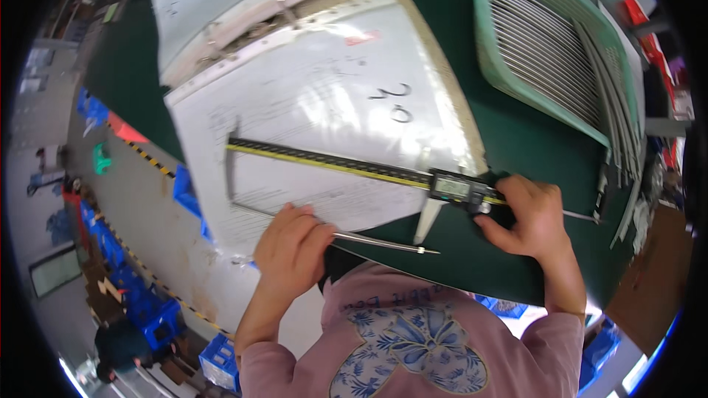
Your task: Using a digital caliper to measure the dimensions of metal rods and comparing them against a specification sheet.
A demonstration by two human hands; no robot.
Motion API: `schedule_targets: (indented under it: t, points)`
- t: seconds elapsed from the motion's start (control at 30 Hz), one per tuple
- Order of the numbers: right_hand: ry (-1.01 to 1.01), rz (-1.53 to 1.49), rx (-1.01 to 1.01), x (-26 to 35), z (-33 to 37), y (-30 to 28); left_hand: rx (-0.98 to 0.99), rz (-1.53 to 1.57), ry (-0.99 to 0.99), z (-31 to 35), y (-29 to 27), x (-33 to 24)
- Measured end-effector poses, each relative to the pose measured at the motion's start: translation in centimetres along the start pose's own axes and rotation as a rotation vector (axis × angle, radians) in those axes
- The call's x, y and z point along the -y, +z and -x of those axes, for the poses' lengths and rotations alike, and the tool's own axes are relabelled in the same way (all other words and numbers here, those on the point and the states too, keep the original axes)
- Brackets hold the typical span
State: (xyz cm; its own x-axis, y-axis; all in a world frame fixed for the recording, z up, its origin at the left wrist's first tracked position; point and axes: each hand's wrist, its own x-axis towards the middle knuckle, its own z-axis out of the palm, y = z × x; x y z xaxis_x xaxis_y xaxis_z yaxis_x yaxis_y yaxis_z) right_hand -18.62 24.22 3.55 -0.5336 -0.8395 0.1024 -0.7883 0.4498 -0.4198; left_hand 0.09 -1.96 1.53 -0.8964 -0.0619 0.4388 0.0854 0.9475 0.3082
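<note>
My left hand (pixel 293 249) is closed around a thin, slightly bent metal rod (pixel 380 241) with a narrow pointed tip at its right end. In my right hand (pixel 535 217) is a long digital caliper (pixel 328 163), gripped by the end beside its display slider. The caliper's jaws are spread wide along the rod. The far-left jaw reaches down to the rod's left end; the sliding jaw's tip hangs just above the rod near its right end. Whether either jaw touches the rod, I cannot tell. Beneath both lies an open ring binder (pixel 295 114) with a page in a clear sleeve.
A green plastic basket (pixel 483 44) full of metal rods stands at the far right of the dark green table (pixel 442 26). Several loose grey rods (pixel 616 103) lean over its right side. Blue bins (pixel 188 190) and a black-and-yellow floor stripe (pixel 151 160) lie off to the left.
</note>
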Motion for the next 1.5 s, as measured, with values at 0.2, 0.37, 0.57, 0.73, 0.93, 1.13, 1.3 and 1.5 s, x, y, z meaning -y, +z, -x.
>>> schedule_targets:
  t: [0.2, 0.37, 0.57, 0.73, 0.93, 1.13, 1.3, 1.5]
  points:
    - [0.015, 0.013, -0.016, -0.1, 0.6, 0.1, 0.006, 0.021, 0.027, -0.3, 0.7, -0.3]
    - [0.025, 0.03, -0.008, -0.1, 0.5, 0.2, -0.004, 0.033, 0.017, -0.2, 0.6, -0.5]
    - [0.029, 0.034, -0.014, 0.1, 0.3, 0.1, -0.008, 0.029, 0.022, -0.3, 0.5, -0.4]
    - [0.019, 0.028, -0.018, 0.0, 0.2, 0.2, -0.007, 0.025, 0.02, -0.3, 0.6, -0.3]
    - [0.024, 0.014, -0.014, -0.2, 0.4, 0.1, -0.01, 0.019, 0.027, -0.3, 0.7, -0.5]
    - [0.031, 0.022, -0.022, -0.1, 0.7, -0.1, -0.02, 0.048, 0.039, -0.3, 1.1, -0.4]
    - [0.028, -0.008, 0.005, 0.0, 0.1, 0.0, 0.007, 0.036, 0.032, 0.1, 0.3, -0.2]
    - [0.031, -0.002, -0.025, 0.0, 0.1, 0.1, 0.0, 0.031, 0.021, -0.3, 0.4, 0.1]
